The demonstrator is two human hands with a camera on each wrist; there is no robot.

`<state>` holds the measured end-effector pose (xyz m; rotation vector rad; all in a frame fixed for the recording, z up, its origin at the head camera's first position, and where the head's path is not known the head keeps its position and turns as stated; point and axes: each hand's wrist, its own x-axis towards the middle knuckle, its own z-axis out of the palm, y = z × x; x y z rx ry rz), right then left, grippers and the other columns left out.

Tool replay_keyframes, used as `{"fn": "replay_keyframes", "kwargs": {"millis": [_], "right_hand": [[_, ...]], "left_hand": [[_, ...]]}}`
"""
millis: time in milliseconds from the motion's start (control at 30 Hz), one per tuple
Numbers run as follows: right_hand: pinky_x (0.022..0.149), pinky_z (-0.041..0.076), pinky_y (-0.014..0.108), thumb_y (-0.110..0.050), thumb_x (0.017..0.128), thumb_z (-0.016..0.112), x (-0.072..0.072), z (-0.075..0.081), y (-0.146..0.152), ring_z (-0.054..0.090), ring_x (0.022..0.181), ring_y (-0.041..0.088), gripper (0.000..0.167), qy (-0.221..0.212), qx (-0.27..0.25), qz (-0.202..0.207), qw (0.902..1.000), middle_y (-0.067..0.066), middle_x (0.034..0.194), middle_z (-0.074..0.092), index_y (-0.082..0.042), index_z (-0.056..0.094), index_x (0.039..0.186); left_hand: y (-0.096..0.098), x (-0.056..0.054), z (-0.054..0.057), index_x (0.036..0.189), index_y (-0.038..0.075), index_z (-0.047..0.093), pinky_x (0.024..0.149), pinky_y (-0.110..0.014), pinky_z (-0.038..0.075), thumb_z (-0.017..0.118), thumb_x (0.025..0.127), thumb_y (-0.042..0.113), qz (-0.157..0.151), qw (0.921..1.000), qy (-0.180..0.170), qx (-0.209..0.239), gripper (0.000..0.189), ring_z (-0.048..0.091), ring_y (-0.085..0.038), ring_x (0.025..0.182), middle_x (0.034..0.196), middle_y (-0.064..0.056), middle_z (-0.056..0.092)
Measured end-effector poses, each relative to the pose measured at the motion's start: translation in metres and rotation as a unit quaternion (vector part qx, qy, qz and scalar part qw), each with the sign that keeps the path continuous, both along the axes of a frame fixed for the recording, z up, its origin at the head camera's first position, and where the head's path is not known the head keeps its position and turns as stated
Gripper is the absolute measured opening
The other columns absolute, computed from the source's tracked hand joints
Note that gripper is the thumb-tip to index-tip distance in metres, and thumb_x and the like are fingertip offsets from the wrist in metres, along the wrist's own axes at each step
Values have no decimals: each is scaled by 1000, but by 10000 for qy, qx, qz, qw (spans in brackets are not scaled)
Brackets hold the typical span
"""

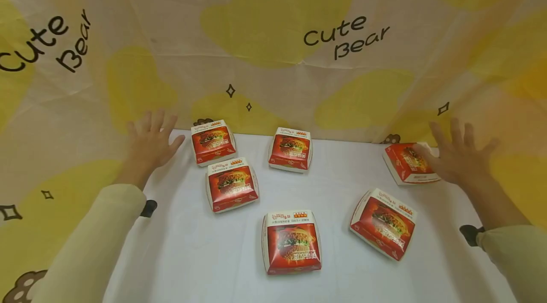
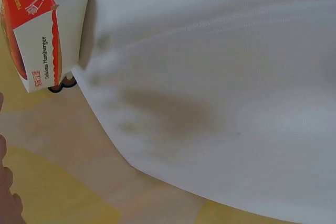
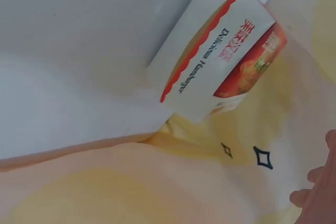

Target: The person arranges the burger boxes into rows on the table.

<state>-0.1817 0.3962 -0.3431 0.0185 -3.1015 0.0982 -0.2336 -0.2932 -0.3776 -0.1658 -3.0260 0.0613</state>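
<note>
My left hand (image 1: 151, 144) is raised with fingers spread near the table's back left corner, holding nothing. Closest to it is a red and white hamburger box (image 1: 213, 143), whose white side shows in the left wrist view. My right hand (image 1: 463, 153), fingers also spread and holding nothing, is at the back right; its thumb overlaps another hamburger box (image 1: 410, 164) in the head view. In the right wrist view that box (image 3: 210, 51) shows its white side, with only fingertips (image 3: 302, 198) at the right edge.
More hamburger boxes lie on the white table (image 1: 205, 255): one behind the middle (image 1: 290, 149), one left (image 1: 232, 184), one front centre (image 1: 292, 242), one tilted sideways at right (image 1: 383, 223). A yellow-patterned cloth (image 1: 273, 32) hangs along the back and sides.
</note>
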Motion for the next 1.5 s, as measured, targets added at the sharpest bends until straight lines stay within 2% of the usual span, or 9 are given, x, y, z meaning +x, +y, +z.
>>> {"fn": "replay_keyframes", "kwargs": {"millis": [233, 400, 467, 600, 767, 967, 1167, 1300, 1500], "right_hand": [[93, -21, 81, -71, 95, 29, -8, -2, -20, -12, 144, 54, 89, 68, 248, 290, 9992, 30, 160, -9, -17, 2, 161], [96, -10, 85, -68, 96, 35, -14, -1, -37, -2, 143, 55, 85, 308, 426, 550, 9971, 32, 158, 2, -15, 13, 159], [97, -6, 85, -65, 96, 37, -15, -1, -45, 0, 143, 55, 83, 358, 364, 642, 9966, 33, 156, 6, -15, 16, 158], [100, -6, 83, -65, 96, 39, -16, 0, -62, 0, 144, 54, 83, 212, 93, 728, 9971, 31, 158, 6, -16, 16, 159], [103, -3, 81, -67, 96, 39, -17, 1, -80, 4, 145, 55, 86, 41, -173, 793, 9967, 30, 161, 4, -16, 14, 160], [106, -1, 79, -64, 96, 42, -20, 6, -104, 7, 145, 55, 86, -211, -575, 957, 9935, 29, 162, 1, -15, 12, 161], [105, 9, 78, -62, 97, 44, -23, 2, -126, 13, 144, 55, 86, -205, -814, 1179, 9895, 29, 162, 5, -14, 13, 160], [106, 10, 78, -61, 97, 45, -24, 1, -139, 13, 145, 54, 85, -256, -915, 1292, 9871, 29, 162, 7, -15, 14, 160], [105, 12, 79, -61, 97, 45, -29, -3, -159, 18, 142, 57, 83, -341, -1140, 1405, 9829, 27, 162, 8, -18, 13, 161]], "left_hand": [[9, -3, -2, 157, 12, 23, 108, -77, 0, 47, 100, 47, -109, 9999, -6, -123, 71, 5, -48, 147, 163, -22, 9], [15, -4, -4, 158, 14, 20, 109, -75, -3, 45, 100, 49, -131, 9998, -94, -79, 72, 3, -47, 148, 164, -21, 7], [19, -5, -5, 159, 14, 19, 109, -73, -7, 44, 101, 49, -137, 9998, -160, 29, 73, 1, -46, 149, 164, -21, 6], [26, -6, -6, 159, 12, 19, 109, -73, -9, 43, 102, 47, -221, 9992, -231, 240, 71, -1, -46, 149, 164, -21, 5], [34, -8, -8, 159, 11, 16, 109, -75, -2, 38, 103, 50, -221, 9968, -488, 596, 72, -2, -47, 149, 165, -21, 3], [43, -8, -11, 160, 12, 9, 110, -74, 10, 38, 102, 55, -51, 9899, -992, 1008, 78, 4, -52, 146, 164, -24, 1], [48, -9, -17, 160, 10, 10, 109, -72, 19, 36, 102, 56, 38, 9840, -1244, 1271, 78, 14, -54, 143, 163, -26, 1], [51, -11, -19, 160, 11, 9, 109, -72, 20, 35, 103, 55, 61, 9792, -1387, 1480, 77, 17, -55, 143, 163, -27, -1], [53, -13, -22, 161, 15, 2, 108, -74, 18, 34, 102, 57, 164, 9625, -1728, 2082, 79, 11, -58, 143, 163, -24, -10]]}}
